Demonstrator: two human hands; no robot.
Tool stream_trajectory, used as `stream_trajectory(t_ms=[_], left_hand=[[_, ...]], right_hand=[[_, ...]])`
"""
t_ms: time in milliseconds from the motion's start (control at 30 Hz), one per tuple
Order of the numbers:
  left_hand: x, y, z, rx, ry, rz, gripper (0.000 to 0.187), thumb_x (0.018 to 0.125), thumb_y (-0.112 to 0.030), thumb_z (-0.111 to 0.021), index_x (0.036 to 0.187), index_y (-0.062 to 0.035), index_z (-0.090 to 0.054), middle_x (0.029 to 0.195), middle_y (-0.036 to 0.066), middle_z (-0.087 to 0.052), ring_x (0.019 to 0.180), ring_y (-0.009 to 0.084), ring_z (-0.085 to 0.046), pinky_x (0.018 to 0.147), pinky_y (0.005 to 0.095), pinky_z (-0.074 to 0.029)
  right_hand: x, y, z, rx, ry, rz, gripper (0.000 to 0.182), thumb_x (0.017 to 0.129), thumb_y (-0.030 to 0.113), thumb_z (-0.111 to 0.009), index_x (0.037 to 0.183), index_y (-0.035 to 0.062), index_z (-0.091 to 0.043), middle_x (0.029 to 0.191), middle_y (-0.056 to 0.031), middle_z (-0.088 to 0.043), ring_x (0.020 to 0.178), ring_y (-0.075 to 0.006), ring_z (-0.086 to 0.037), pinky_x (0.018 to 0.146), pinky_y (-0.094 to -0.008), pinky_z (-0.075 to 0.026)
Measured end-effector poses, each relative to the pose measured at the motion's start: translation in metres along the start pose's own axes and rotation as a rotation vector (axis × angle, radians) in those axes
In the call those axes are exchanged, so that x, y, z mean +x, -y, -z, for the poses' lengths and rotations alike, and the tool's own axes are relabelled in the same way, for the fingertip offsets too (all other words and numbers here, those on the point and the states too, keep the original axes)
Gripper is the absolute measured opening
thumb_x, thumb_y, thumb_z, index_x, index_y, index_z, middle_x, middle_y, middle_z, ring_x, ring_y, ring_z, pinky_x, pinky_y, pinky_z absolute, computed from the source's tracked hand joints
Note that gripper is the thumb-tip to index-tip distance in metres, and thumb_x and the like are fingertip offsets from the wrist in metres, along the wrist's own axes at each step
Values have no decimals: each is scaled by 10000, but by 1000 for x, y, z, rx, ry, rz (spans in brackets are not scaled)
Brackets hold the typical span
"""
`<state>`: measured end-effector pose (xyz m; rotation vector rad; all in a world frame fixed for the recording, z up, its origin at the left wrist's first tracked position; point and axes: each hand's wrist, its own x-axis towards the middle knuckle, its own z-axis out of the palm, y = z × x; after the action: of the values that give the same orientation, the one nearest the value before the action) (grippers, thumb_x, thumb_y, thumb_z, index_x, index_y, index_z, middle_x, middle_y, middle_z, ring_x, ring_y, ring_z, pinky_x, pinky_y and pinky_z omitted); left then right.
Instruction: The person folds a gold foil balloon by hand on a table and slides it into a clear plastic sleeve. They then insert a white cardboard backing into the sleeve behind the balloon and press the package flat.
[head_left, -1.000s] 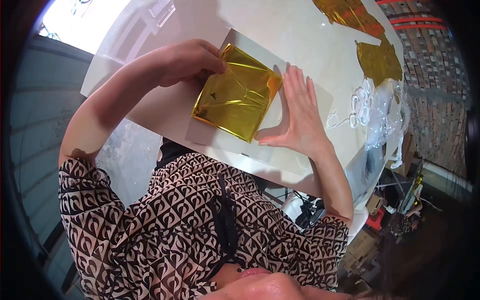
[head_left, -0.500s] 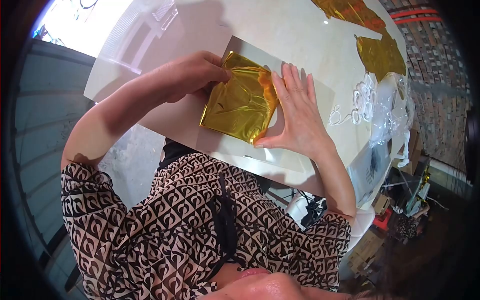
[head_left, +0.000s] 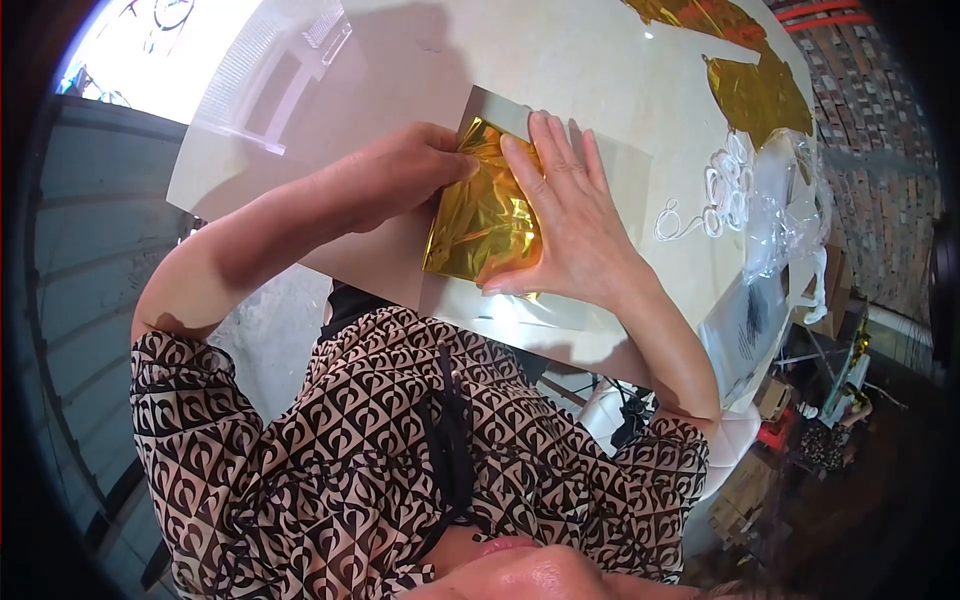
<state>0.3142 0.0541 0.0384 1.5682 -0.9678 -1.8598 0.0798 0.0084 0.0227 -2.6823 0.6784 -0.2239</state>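
Observation:
A square of shiny gold foil film lies on a flat grey-beige sheet at the table's near edge. My left hand pinches the foil's upper left edge between thumb and fingers. Flat across the right side of the foil rests my right hand, fingers stretched away from me and thumb spread toward the near edge. Its palm hides the foil's right border. Creases run over the foil's surface.
Loose gold film pieces lie on the far right of the pale table. Nearer are a coil of white cord, crumpled clear plastic and a clear bag. Cardboard boxes stand on the floor at right.
My right hand has slid left, covering more of the foil. The foil's left side and my left hand have shifted slightly right and toward me.

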Motion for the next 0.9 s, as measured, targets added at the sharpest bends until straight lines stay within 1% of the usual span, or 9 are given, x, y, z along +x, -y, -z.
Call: stream_trajectory(t_ms=[200, 500, 567, 633, 667, 733, 767, 833, 900], left_hand=[[-3, -1, -8, -40, -4, -3, 366, 1027, -205, -516, 1229, 90, -595, 1063, 155, -695, 922, 227, -698, 868, 358, -567], [-5, 9, -26, -68, -110, -74, 353, 1041, -212, -501, 1228, 73, -595, 1102, 135, -678, 960, 209, -672, 864, 363, -548], [-9, 13, -31, -411, -112, -90, 342, 1049, -222, -495, 1224, 53, -598, 1077, 114, -679, 973, 189, -656, 882, 346, -529], [-9, 23, -30, -460, -120, -117, 339, 1052, -224, -491, 1231, 44, -593, 1078, 107, -677, 985, 181, -653, 892, 332, -524], [-8, 29, -30, -512, -123, -137, 335, 1055, -227, -486, 1238, 35, -588, 1080, 100, -676, 996, 172, -649, 902, 318, -518], [-10, 35, -37, -567, -70, -202, 343, 1061, -224, -470, 1269, 31, -566, 1120, 98, -675, 1031, 164, -650, 912, 304, -519], [-11, 35, -47, -661, -106, -216, 340, 1064, -212, -457, 1283, 28, -557, 1158, 103, -669, 1067, 167, -646, 940, 311, -516], [-13, 38, -60, -806, -126, -257, 335, 1070, -183, -432, 1308, 27, -540, 1258, 112, -645, 1153, 174, -627, 1027, 338, -493], [-18, 39, -70, -826, -118, -250, 336, 1069, -177, -432, 1313, 30, -535, 1274, 116, -638, 1169, 179, -623, 1046, 340, -484]], right_hand=[[7, 6, 1, 17, 4, 34, 1388, 517, 611, -916, 1600, 93, -219, 1643, -277, -146, 1542, -420, -128, 1250, -575, -64], [16, 16, 10, 21, -29, 105, 1372, 516, 586, -924, 1603, 121, -228, 1648, -262, -152, 1537, -435, -137, 1245, -582, -79], [8, 19, 18, 10, -35, 104, 1364, 524, 583, -923, 1601, 111, -232, 1648, -257, -166, 1535, -439, -147, 1244, -583, -80], [-9, 32, 24, 19, -173, 50, 1124, 614, 487, -915, 1524, 75, -399, 1565, -230, -363, 1445, -431, -360, 1188, -568, -273], [-18, 36, 18, 15, -177, 57, 1124, 614, 487, -915, 1524, 75, -399, 1565, -230, -363, 1445, -431, -360, 1188, -568, -273], [-36, 43, -7, -136, -414, 122, 706, 718, 303, -885, 1317, 45, -614, 1361, -171, -569, 1216, -358, -573, 1018, -479, -467], [-37, 47, -10, -142, -418, 121, 706, 718, 303, -885, 1317, 45, -614, 1361, -171, -569, 1216, -358, -573, 1018, -479, -467], [-38, 54, -16, -207, -507, 138, 384, 768, 122, -828, 1125, 46, -708, 1187, -120, -643, 1020, -289, -631, 858, -397, -523], [-44, 50, -17, -200, -488, 124, 349, 769, 89, -814, 1099, 44, -713, 1174, -115, -651, 1014, -287, -637, 855, -387, -524]])
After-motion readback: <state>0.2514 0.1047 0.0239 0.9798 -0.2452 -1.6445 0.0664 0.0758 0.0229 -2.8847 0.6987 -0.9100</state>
